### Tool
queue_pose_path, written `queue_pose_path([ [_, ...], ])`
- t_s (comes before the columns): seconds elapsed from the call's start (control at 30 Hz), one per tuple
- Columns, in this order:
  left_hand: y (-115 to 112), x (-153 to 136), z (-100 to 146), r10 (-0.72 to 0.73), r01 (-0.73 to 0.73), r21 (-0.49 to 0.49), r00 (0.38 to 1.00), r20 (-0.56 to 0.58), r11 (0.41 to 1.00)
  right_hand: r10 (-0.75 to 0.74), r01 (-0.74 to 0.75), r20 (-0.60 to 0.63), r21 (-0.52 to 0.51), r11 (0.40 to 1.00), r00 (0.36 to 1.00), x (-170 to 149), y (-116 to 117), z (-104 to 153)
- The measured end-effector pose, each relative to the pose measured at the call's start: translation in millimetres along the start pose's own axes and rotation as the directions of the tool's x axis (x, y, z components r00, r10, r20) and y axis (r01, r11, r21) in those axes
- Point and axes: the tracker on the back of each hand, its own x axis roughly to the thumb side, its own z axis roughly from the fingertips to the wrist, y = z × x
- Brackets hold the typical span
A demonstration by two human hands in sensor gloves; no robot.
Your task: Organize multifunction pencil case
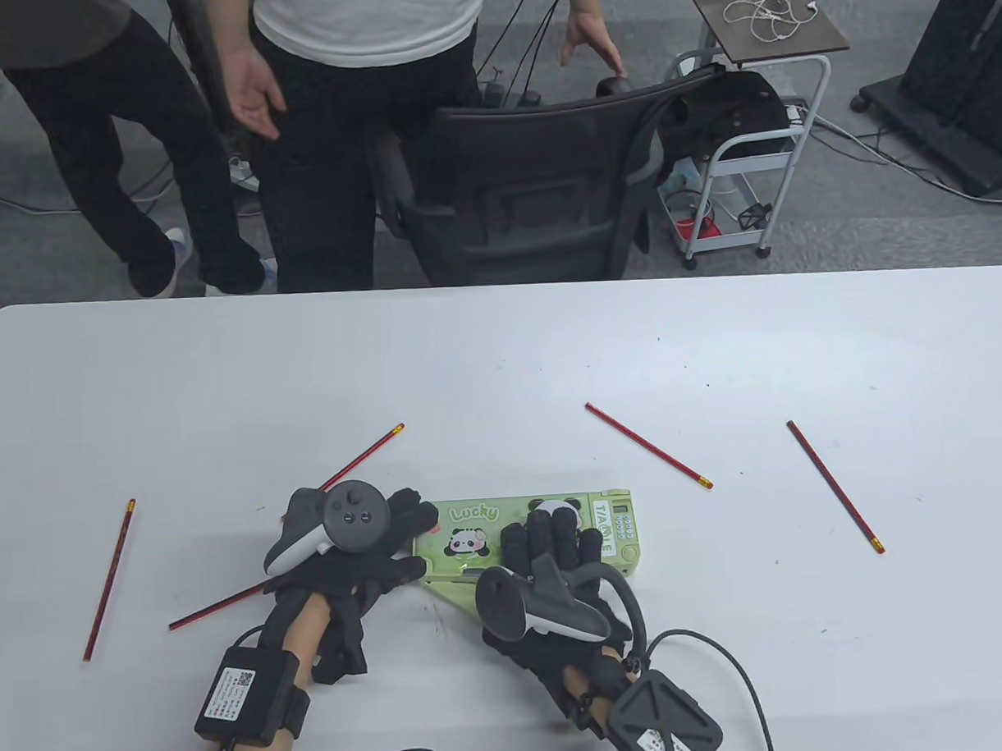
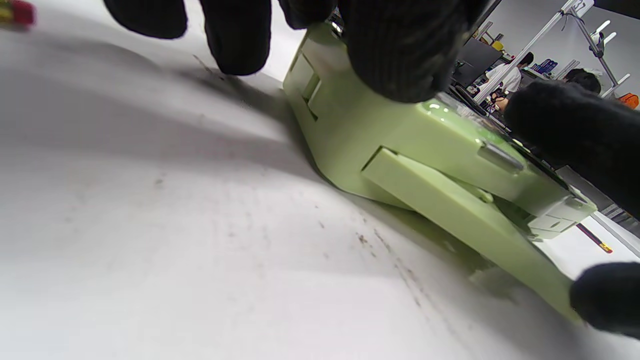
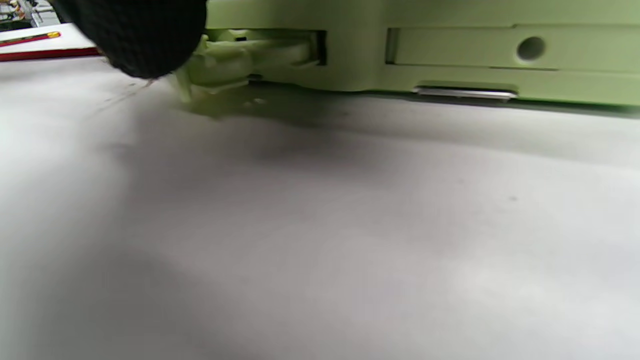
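A light green pencil case (image 1: pixel 474 539) with panda pictures lies flat near the table's front edge. My left hand (image 1: pixel 376 552) grips its left end, thumb at the front and fingers at the back; the left wrist view shows those fingers (image 2: pixel 400 55) curled over the case (image 2: pixel 400 135). My right hand (image 1: pixel 556 542) rests with straight fingers on the lid. A green flap (image 1: pixel 453 588) stands swung out from the case's front side (image 3: pixel 450 45), with my right thumb (image 3: pixel 135 35) beside it. Several red pencils lie loose: far left (image 1: pixel 110 580), under my left hand (image 1: pixel 217 605), centre right (image 1: pixel 649 446), far right (image 1: pixel 835 487).
Another pencil (image 1: pixel 368 456) runs from behind my left hand toward the table's middle. Beyond the far table edge (image 1: pixel 498 287) stand a black office chair (image 1: pixel 536 194), two standing people (image 1: pixel 312 136) and a white cart (image 1: pixel 740 170).
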Motion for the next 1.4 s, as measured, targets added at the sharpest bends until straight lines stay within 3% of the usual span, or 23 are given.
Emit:
queue_pose_path([
  [0.27,0,-1,0,0.013,-0.013,-0.002,1.000,0.001,1.000,-0.036,0.036,0.008,-0.002,0.999,0.999,-22,5,-7],
  [0.6,0,-1,0,0.019,-0.019,-0.001,1.000,0.003,1.000,0.134,-0.136,-0.026,-0.082,0.987,0.991,-16,2,-10],
  [1.07,0,0,0,0.017,-0.017,0.006,1.000,0.003,1.000,0.105,-0.118,-0.090,-0.148,0.982,0.990,-21,5,-12],
  [1.4,0,1,0,0.011,-0.011,0.008,1.000,0.004,1.000,0.314,-0.327,-0.100,-0.178,0.928,0.944,-5,11,-12],
])
